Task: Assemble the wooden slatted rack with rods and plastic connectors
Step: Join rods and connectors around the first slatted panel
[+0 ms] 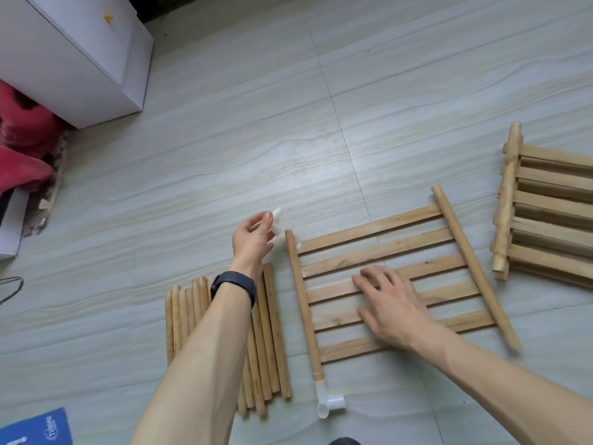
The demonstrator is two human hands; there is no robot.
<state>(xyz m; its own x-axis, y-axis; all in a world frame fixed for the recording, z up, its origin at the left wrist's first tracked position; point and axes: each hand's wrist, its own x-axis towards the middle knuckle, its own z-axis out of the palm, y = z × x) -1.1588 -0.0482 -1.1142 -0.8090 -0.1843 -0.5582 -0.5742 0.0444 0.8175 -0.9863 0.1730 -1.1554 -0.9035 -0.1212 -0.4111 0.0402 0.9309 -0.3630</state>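
A slatted wooden panel (414,248) lies flat on the floor in front of me, with a round rod along each side. The near end of its left rod (301,303) sits in a white plastic connector (329,404). My left hand (253,239) grips a second white plastic connector (276,221) just beyond the far end of that rod, a little apart from it. My right hand (390,303) presses flat with spread fingers on the middle slats. A bundle of loose rods (266,342) lies left of the panel, partly hidden by my left forearm.
A stack of more slatted panels (545,213) lies at the right edge. A white cabinet (80,59) stands at the far left with red cloth (25,149) beside it. A blue booklet (38,427) shows at the bottom left corner.
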